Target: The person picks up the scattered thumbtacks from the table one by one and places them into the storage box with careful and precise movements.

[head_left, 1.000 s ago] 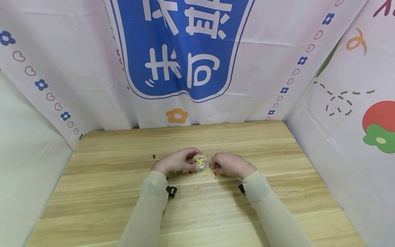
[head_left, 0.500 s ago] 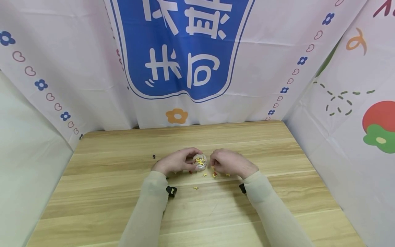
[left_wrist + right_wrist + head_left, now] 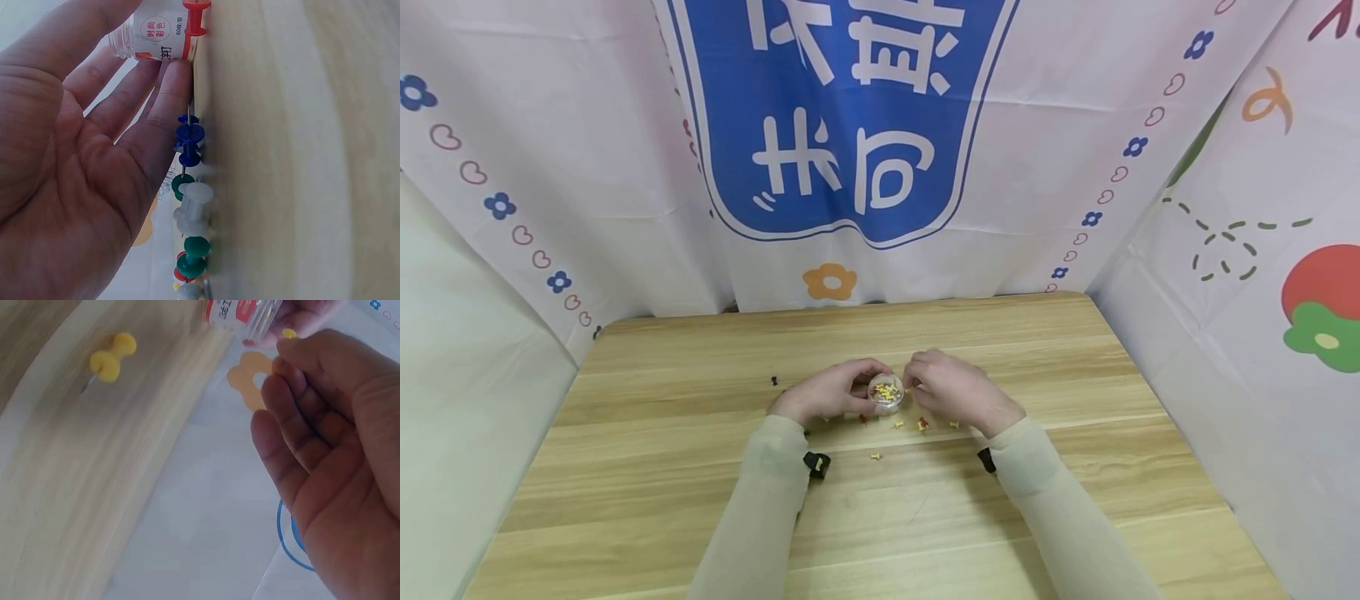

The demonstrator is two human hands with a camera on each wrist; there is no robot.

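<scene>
Seen from my remote station, a wood-grain surface (image 3: 895, 533), pale and banded, lies scattered with push pins. Near its middle I count several yellow pins (image 3: 876, 456), one close against a red pin (image 3: 923, 420); a dark pin (image 3: 774, 380) sits well apart. My left wrist view, edge-on, catches blue pins (image 3: 189, 142), white pins (image 3: 195, 206) and green pins (image 3: 194, 256). Whether the clear jar (image 3: 886, 406) touches the surface, I cannot tell.

The jar (image 3: 887, 408) is free from above, but left fingers (image 3: 871, 365) block its left, right fingers (image 3: 921, 360) crowd its right, and loose pushpins (image 3: 922, 425) obstruct the tabletop (image 3: 910, 533) in front.
</scene>
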